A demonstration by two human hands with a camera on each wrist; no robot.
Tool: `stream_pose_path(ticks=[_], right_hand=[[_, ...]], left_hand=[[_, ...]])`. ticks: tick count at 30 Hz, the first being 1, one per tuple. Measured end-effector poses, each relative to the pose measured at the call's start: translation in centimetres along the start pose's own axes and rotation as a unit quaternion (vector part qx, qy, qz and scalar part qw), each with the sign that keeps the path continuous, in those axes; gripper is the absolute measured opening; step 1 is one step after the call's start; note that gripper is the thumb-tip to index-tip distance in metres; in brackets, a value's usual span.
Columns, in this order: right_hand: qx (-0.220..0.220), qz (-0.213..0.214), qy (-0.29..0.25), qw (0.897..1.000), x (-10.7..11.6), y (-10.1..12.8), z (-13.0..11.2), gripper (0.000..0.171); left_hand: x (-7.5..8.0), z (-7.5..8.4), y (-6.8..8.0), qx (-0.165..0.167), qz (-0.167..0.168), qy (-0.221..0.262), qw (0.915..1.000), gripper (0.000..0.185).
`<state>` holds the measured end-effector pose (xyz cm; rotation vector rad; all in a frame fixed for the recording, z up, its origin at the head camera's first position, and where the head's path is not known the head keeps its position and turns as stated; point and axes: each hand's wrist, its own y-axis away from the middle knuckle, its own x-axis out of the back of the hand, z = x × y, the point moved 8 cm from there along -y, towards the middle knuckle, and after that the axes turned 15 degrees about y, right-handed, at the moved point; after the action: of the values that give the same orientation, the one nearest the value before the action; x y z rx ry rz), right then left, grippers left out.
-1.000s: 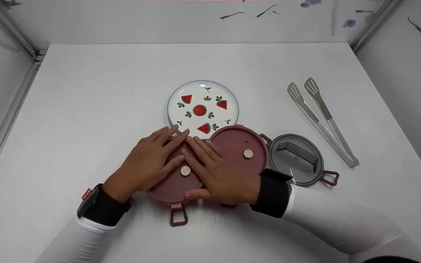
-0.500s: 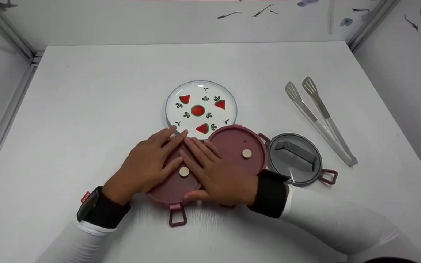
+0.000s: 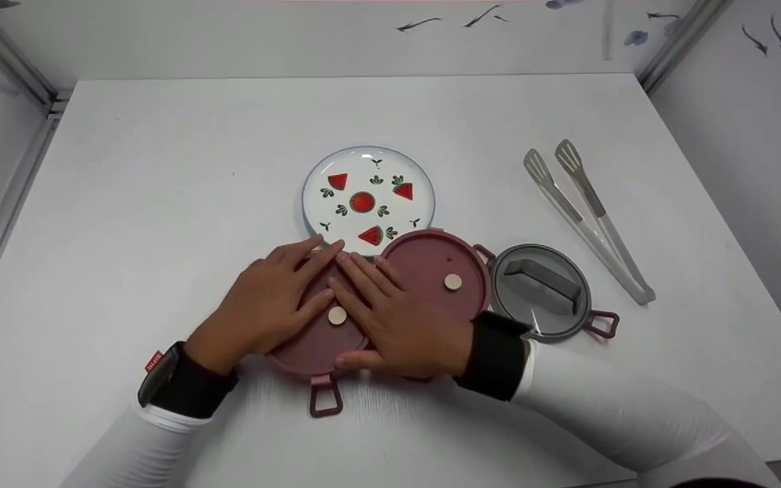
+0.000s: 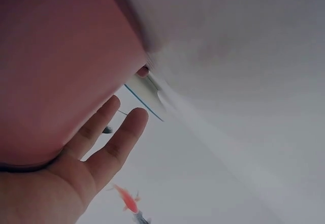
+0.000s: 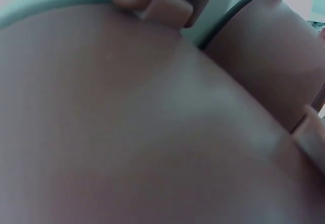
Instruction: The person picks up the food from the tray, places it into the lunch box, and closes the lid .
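Observation:
In the head view two round dark-pink containers stand side by side, the left container (image 3: 302, 356) and the right container (image 3: 421, 261), each lid bearing a small cream button. My left hand (image 3: 255, 298) rests with its fingers extended over the left lid's far side. My right hand (image 3: 407, 325) lies flat across both containers, its straight fingertips beside the left hand's and its thumb on the left lid. The left wrist view has the container's smooth wall (image 4: 66, 66) close against the left hand (image 4: 81, 178). Another pink wall (image 5: 147, 117) fills most of the right wrist view.
A white plate (image 3: 353, 163) with watermelon pictures sits just behind the containers. Right of them stands a smaller pot with a grey-rimmed clear lid (image 3: 526, 312) and a folding handle. Slotted metal tongs (image 3: 601, 234) lie spread at the right. Walls bound the white table (image 3: 160, 156).
Everything in the head view has shifted slightly left together as the camera turned. Both hands keep their place on the containers.

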<state>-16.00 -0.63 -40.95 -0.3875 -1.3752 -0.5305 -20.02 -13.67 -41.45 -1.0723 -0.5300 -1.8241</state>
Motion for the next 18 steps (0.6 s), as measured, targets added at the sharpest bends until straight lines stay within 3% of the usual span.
stream_pose_path(ticks=[8,18], right_hand=[[-0.005,0.000,-0.002,1.000,-0.06,-0.20,0.41,0.093],[0.002,0.011,-0.049,0.999,-0.41,0.30,0.49,0.093]], left_hand=[[0.25,-0.42,-0.44,0.011,-0.007,0.013,0.9998,0.062],[0.06,-0.90,-0.51,0.038,0.009,0.069,0.9968,0.038]])
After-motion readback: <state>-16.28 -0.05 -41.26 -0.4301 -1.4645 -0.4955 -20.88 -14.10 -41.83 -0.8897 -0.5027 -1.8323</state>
